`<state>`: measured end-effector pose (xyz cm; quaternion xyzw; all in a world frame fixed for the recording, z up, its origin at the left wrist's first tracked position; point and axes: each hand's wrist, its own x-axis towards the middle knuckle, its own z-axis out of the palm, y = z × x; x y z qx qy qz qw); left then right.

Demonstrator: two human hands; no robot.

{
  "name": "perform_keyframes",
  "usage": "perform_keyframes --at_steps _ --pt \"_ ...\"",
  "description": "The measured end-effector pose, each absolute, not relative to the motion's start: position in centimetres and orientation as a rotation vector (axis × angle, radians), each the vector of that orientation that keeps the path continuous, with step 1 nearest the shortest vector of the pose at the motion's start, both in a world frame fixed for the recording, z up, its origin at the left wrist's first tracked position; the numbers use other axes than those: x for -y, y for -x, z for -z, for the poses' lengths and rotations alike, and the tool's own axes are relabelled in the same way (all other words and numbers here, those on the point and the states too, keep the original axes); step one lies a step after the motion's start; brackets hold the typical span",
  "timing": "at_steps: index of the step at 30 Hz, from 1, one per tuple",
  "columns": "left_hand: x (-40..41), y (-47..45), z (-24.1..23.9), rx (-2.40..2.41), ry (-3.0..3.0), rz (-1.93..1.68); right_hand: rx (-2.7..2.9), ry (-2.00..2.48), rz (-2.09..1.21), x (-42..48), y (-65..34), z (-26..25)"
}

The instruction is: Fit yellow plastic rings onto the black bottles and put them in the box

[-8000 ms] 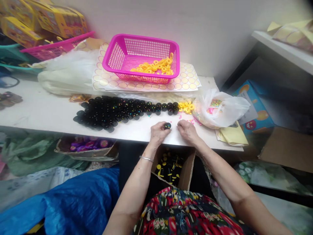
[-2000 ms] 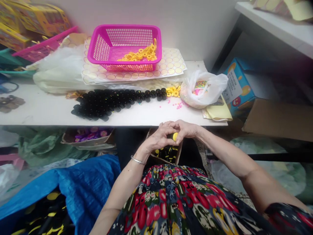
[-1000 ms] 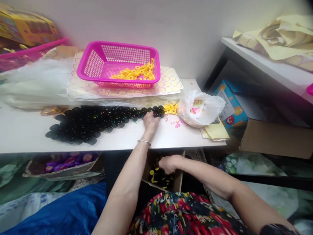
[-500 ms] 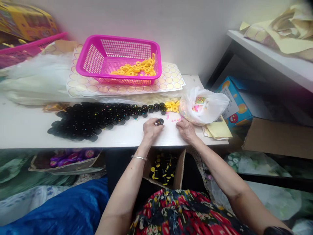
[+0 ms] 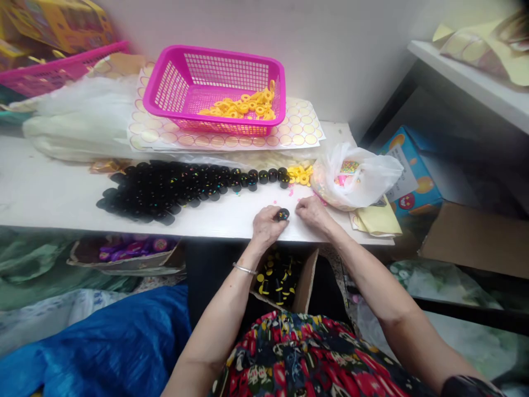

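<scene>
My left hand (image 5: pixel 266 225) rests on the white table (image 5: pixel 53 190) near its front edge, fingers closed round a small black cup (image 5: pixel 283 214) with coloured specks in it. My right hand (image 5: pixel 312 212) lies just right of the cup, fingers curled in a pinch; what they hold is too small to make out. A long heap of black cups (image 5: pixel 173 184) stretches across the table behind my hands. A few yellow rings (image 5: pixel 300 175) lie at the heap's right end.
A pink basket (image 5: pixel 165 94) with yellow rings stands on sticker sheets (image 5: pixel 297 129) at the back. A white plastic bag (image 5: pixel 363 176) of coloured bits sits right. Below the table edge, a cardboard box (image 5: pixel 308 281) holds black and yellow pieces. Blue plastic (image 5: pixel 115 342) lies at lower left.
My left hand has drawn a black cup from the heap's end toward the table's front edge. My right hand came up from the box below and now sits beside the cup.
</scene>
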<state>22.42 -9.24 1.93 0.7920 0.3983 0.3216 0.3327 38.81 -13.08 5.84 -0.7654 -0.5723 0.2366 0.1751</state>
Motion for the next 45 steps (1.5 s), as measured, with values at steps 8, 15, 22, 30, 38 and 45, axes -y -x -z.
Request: perform_keyframes --at_steps 8,15,22,30,38,45 --pt "9.5 -22.4 -1.9 -1.072 -2.113 -0.818 1.634 2.012 -0.59 14.0 -39.1 -5.4" --pt "9.4 -22.4 -2.0 -1.068 -2.131 -0.814 1.729 2.064 -0.346 14.8 -38.1 -4.4" --pt "9.6 -22.6 -1.9 -1.088 -2.178 -0.816 1.771 1.689 -0.382 14.3 -36.8 -6.2" --pt "9.5 -22.4 -1.8 -1.044 -2.175 -0.832 2.072 1.796 -0.247 13.6 -36.4 -6.8" --pt "9.6 -22.5 -2.0 -1.053 -2.149 -0.83 2.23 1.759 -0.12 13.5 -36.2 -7.3" --pt "9.5 -22.5 -1.7 -1.043 -2.164 -0.856 2.224 1.684 -0.19 13.5 -36.4 -7.1"
